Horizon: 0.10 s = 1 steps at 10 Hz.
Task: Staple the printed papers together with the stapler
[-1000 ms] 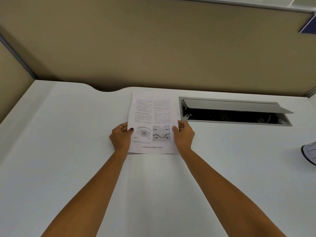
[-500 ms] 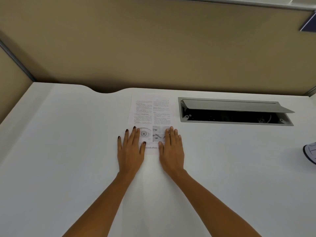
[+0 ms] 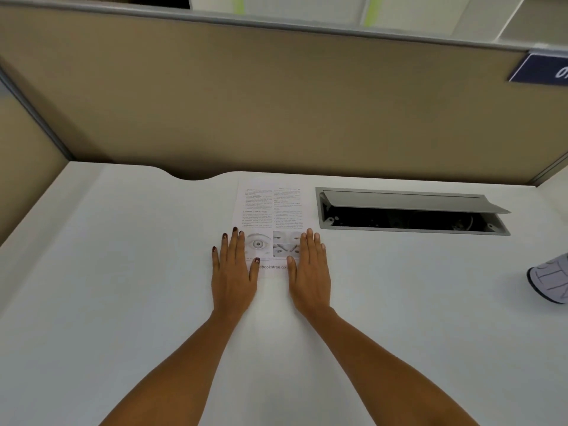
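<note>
The printed papers point(image 3: 270, 210) lie flat on the white desk point(image 3: 123, 272), text at the top and eye pictures near the bottom. My left hand point(image 3: 234, 272) rests palm down on the sheet's lower left corner, fingers spread. My right hand point(image 3: 310, 270) rests palm down on the lower right corner. Both hands are flat and hold nothing. No stapler is in view.
An open grey cable hatch point(image 3: 412, 210) is sunk into the desk just right of the papers. A white and dark rounded object point(image 3: 550, 279) sits at the right edge. A tan partition wall point(image 3: 276, 103) closes the back and left.
One second ago both hands gripped the sheet's lower side edges. They let go and now lie flat on its lower corners. The view has tilted up slightly.
</note>
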Tool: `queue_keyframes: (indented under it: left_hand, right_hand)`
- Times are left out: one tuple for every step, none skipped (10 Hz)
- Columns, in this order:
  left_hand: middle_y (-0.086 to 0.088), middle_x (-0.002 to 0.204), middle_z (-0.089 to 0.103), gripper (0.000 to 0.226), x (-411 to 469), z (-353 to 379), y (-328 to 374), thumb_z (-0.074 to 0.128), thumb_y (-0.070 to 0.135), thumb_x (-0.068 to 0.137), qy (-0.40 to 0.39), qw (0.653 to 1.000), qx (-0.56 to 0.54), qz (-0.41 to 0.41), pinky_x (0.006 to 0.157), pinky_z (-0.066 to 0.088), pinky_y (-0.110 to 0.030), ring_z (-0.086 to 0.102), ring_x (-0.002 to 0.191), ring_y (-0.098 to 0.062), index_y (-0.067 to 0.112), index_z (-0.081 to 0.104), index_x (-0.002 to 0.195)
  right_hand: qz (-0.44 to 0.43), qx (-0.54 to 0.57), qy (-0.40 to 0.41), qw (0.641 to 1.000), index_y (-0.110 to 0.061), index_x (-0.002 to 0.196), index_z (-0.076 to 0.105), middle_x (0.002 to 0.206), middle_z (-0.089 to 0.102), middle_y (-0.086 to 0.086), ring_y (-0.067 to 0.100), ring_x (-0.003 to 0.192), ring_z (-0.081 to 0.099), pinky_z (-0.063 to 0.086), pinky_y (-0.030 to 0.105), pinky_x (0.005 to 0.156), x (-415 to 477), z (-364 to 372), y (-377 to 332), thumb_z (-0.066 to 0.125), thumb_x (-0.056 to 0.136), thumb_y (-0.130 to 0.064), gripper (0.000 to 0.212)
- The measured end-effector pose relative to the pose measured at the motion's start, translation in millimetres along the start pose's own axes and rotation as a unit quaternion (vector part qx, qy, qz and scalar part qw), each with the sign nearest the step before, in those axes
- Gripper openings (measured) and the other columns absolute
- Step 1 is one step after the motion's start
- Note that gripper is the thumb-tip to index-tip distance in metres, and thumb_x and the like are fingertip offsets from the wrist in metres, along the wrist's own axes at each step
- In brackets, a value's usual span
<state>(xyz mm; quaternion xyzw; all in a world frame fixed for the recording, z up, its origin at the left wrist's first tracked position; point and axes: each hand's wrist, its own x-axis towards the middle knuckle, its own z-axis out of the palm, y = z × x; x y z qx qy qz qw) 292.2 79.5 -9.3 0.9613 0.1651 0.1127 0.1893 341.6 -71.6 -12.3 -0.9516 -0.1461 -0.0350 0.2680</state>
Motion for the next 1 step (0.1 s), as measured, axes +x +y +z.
queue_keyframes:
  left_hand:
    - [-0.009,0.159,0.013,0.066,-5.3,-12.5,11.4,0.024,0.048,0.095,0.023,1.0,0.0,0.014,0.119,0.002,-0.045,0.009,0.147,-0.029,0.013,0.015,0.15]
  right_hand:
    - [-0.017,-0.002,0.034,0.999,-0.015,0.152,0.004,0.159,-0.004,-0.004,0.013,0.149,-0.005,-0.009,0.025,0.119,-6.0,-12.3,-4.2,0.03,0.101,-0.039,0.062]
